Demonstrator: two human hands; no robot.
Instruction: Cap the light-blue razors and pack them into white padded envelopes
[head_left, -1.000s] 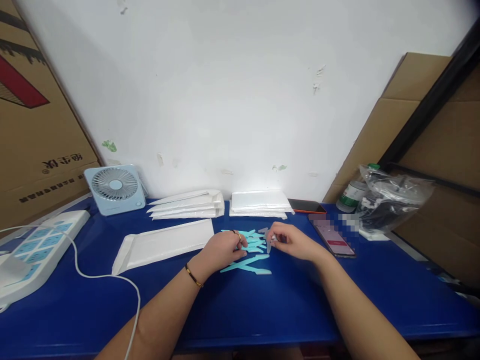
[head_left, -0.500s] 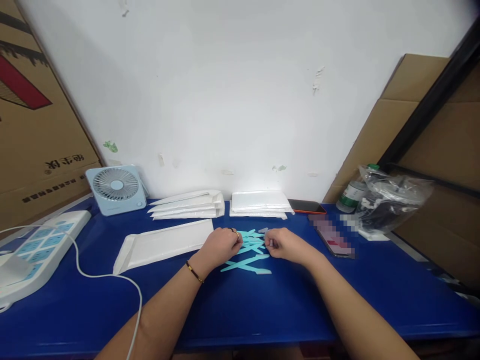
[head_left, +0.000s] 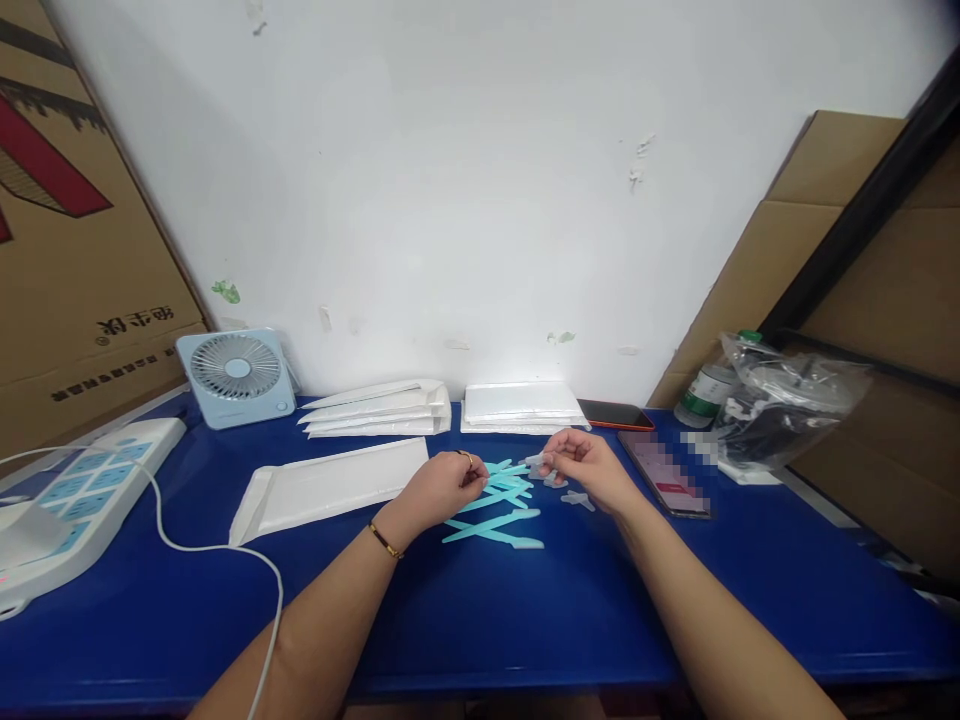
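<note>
A loose pile of light blue plastic sticks (head_left: 498,502) lies on the blue table (head_left: 525,620). My left hand (head_left: 442,485) rests at the pile's left edge, fingers pinched on the end of one stick. My right hand (head_left: 589,465) is raised a little at the pile's right, fingers pinched on a small grey cap (head_left: 534,460). Two more grey caps (head_left: 577,497) lie on the table beside that hand. A white padded envelope (head_left: 330,487) lies flat to the left of my left hand.
Two stacks of white envelopes (head_left: 450,405) sit by the wall. A small blue fan (head_left: 236,375) and a white power strip (head_left: 82,485) with cable are at left. Two phones (head_left: 664,470), a bottle and a plastic bag (head_left: 784,400) are at right. Cardboard boxes flank both sides.
My right hand has lifted off the pile and moved up and right with a grey cap. Grey caps now show on the table below it. My left hand has barely shifted.
</note>
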